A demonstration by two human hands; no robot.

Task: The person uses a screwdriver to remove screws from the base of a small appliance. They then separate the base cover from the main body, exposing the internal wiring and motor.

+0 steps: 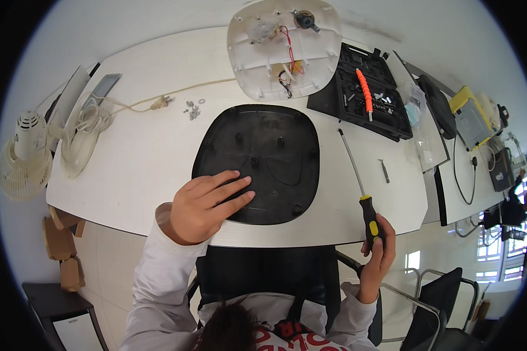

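A black plastic base cover with rounded corners and several screw posts lies flat on the white table. My left hand rests on its lower left part with the fingers apart. In my right hand is the black and yellow handle of a long screwdriver, its shaft pointing away over the table. Beyond the black cover sits a white plastic housing, inner side up, with red and black wires and a dark round part on it.
Loose screws lie left of the cover. An open black tool case holds an orange flexible shaft. Small tweezers lie at right. A white fan with a coiled cord stands at left.
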